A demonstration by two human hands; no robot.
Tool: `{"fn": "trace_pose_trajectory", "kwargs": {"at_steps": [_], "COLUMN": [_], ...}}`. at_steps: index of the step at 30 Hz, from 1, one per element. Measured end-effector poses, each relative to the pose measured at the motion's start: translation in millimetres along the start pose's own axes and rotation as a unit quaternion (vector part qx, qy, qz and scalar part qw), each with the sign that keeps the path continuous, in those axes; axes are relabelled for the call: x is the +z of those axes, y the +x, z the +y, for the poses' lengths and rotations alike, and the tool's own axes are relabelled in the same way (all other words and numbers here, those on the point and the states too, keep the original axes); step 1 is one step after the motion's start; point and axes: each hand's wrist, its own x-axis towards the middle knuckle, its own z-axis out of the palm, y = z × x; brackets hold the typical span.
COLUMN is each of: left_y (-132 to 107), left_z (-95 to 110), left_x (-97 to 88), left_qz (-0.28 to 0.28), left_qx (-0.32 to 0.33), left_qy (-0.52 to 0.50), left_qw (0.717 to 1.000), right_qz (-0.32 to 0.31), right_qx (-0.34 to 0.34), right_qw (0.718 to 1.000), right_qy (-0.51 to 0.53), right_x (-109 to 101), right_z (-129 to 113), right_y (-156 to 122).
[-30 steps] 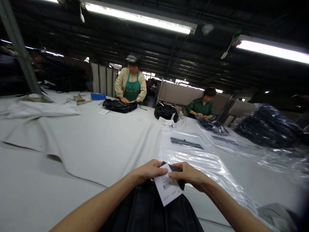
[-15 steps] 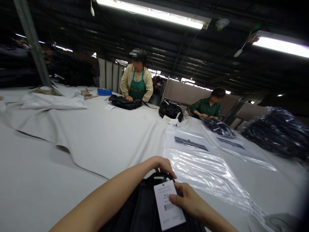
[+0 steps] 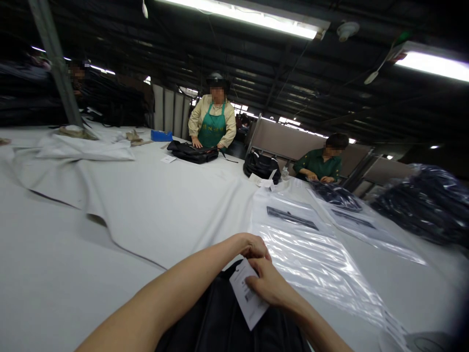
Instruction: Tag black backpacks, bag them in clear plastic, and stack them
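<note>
A black bag with a top handle lies in front of me at the bottom of the head view. My right hand pinches a white hang tag printed with a barcode, thumb on its face. The tag lies tilted over the top of the bag. My left hand is bent over the bag's top end, right beside my right fingers. Its fingers are curled and mostly hidden, so what they grip does not show. The handle is largely covered by both hands.
Clear plastic bags with dark printed strips lie to the right on the white-covered table. Two co-workers, one in a green apron, stand across it by black bags. Plastic-wrapped dark goods are piled at far right.
My right hand has moved up and left toward my left hand, carrying the hang tag, which is now more tilted. The handle, visible before, is mostly covered. The view has shifted slightly.
</note>
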Motion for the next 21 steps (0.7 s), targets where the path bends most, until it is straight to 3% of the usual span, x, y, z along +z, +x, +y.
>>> {"fn": "trace_pose_trajectory", "kwargs": {"at_steps": [3,5,7,10,13,16,18,21], "left_y": [-2,-5,-9,-22,-48,-93,-127,-164], "left_z": [-6,-9,-11,-12,-16,-34,-51,-75], "left_x": [6.7,8.7,9.6,8.1,-0.2,-9.0,-7.4,9.7], "left_qz": [0.024,0.055,0.088,0.146,0.237,0.307,0.308,0.235], "left_qx": [-0.033,-0.031,-0.016,0.015,0.059,0.085,0.075,0.045], "left_qy": [0.02,0.023,0.025,0.045,0.086,0.132,0.149,0.071], "left_qw": [0.999,0.998,0.996,0.988,0.966,0.939,0.937,0.968], "right_qz": [-0.009,-0.069,-0.109,-0.052,0.034,0.046,0.013,-0.004], "right_qx": [-0.03,0.001,0.039,0.098,0.157,0.162,0.151,0.165], "right_qw": [0.999,0.994,0.956,0.906,0.915,0.94,0.952,0.96], "right_qy": [-0.036,0.09,0.27,0.408,0.369,0.296,0.266,0.226], "right_x": [17,22,22,21,22,20,19,22], "right_z": [-23,-29,-22,11,47,61,58,46], "right_y": [-6,-19,-37,-62,-79,-84,-81,-72]}}
